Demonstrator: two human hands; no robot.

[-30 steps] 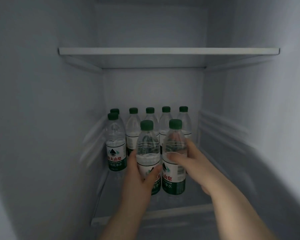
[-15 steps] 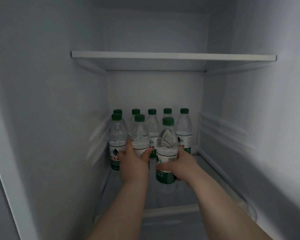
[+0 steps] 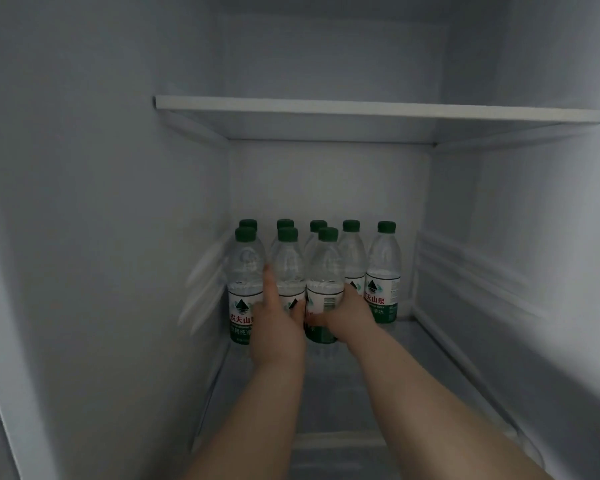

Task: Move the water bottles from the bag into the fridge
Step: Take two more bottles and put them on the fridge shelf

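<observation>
the left hand (image 3: 278, 323) grips the middle front water bottle (image 3: 289, 268) and the right hand (image 3: 349, 311) grips the right front water bottle (image 3: 326, 271), both standing far in on the fridge shelf (image 3: 437, 365), so next i think they should let go softly and pull back.

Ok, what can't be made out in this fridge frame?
Head view only:
- Bag: outside the frame.
- Lower labels of middle front bottle and right front bottle: covered by left hand and right hand.
- Three back-row bottles on the left: only caps show behind front ones.
- Label small print: blurred.
</observation>
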